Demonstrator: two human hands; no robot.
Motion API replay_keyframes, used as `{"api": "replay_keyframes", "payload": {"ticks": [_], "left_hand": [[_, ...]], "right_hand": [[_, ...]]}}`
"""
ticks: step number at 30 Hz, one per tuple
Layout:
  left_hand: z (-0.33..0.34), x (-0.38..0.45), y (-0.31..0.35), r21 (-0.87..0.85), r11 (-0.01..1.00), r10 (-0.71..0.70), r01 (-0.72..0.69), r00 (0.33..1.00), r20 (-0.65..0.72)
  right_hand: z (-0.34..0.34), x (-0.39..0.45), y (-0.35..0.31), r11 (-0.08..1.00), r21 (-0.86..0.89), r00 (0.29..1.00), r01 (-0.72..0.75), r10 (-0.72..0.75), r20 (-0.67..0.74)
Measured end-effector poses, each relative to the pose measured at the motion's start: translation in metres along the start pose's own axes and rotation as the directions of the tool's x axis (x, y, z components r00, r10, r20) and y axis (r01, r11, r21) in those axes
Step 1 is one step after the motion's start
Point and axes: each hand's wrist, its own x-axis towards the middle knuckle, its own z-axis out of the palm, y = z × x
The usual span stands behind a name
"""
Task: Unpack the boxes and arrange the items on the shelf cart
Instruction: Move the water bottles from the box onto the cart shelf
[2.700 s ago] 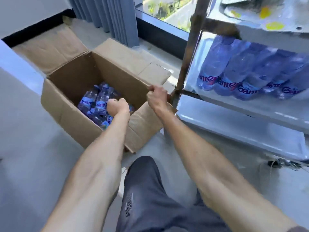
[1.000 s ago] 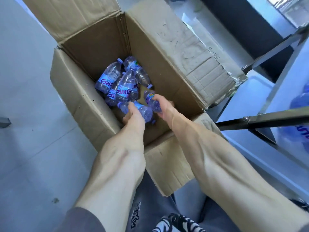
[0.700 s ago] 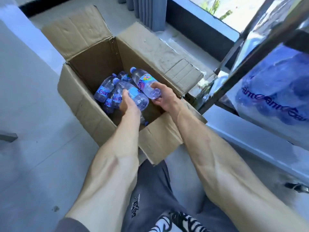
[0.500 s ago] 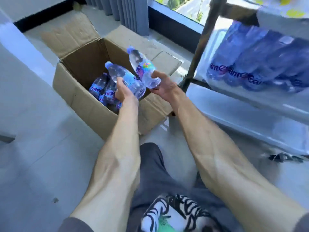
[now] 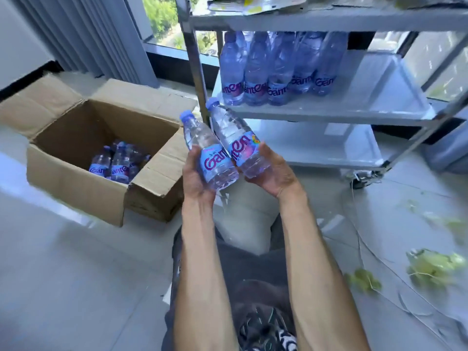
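Left hand (image 5: 196,177) and right hand (image 5: 272,173) each wrap around a bottle, mid-frame, ready for the cart (image 5: 329,112) at upper right.

Your left hand (image 5: 196,177) grips one water bottle (image 5: 206,153); your right hand (image 5: 272,173) grips a second bottle (image 5: 234,138). Both bottles tilt cap-up and to the left, their bodies touching. The open cardboard box (image 5: 76,183) on the floor at left contains more bottles (image 5: 114,165). The shelf cart (image 5: 329,112) carries a row of upright bottles (image 5: 276,69) on its middle shelf.
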Motion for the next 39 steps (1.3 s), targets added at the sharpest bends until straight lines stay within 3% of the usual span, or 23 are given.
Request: {"api": "replay_keyframes", "payload": {"ticks": [6,11,14,21,24,28,32,36,39], "left_hand": [[0.05,-0.011,-0.005,0.124,0.984,-0.148,0.128,0.975,0.165],[0.069,-0.006,-0.01,0.019,0.978,-0.2,0.209,0.9,0.388],[0.073,0.002,-0.01,0.126,0.979,-0.187,0.158,0.945,0.267],[0.071,0.022,-0.016,0.128,0.98,-0.182,0.154,0.952,0.245],[0.073,0.021,-0.018,0.251,0.962,-0.173,0.107,0.95,0.26],[0.073,0.033,-0.021,0.437,0.898,-0.041,-0.047,0.981,0.191],[0.085,0.039,-0.021,0.448,0.885,0.085,-0.124,0.991,0.107],[0.095,0.048,-0.026,0.446,0.871,0.147,-0.205,0.976,0.161],[0.106,0.06,-0.037,0.524,0.787,0.259,-0.326,0.945,0.199]], "right_hand": [[-0.038,-0.023,-0.015,0.98,0.12,0.987,0.159,-0.157,-0.024],[-0.049,-0.026,-0.032,0.978,-0.053,0.979,0.2,-0.201,-0.024],[-0.044,-0.019,-0.033,0.986,-0.069,0.988,0.151,-0.153,-0.026],[-0.04,0.0,-0.037,0.963,-0.147,0.942,0.225,-0.254,-0.22],[-0.04,0.003,-0.039,0.957,-0.16,0.931,0.241,-0.275,-0.241],[-0.05,0.004,-0.045,0.948,-0.169,0.929,0.27,-0.302,-0.212],[-0.059,0.0,-0.049,0.936,-0.221,0.919,0.273,-0.322,-0.227],[-0.075,-0.003,-0.061,0.91,-0.27,0.881,0.315,-0.386,-0.274],[-0.086,-0.003,-0.074,0.854,-0.346,0.812,0.389,-0.495,-0.31]]}}
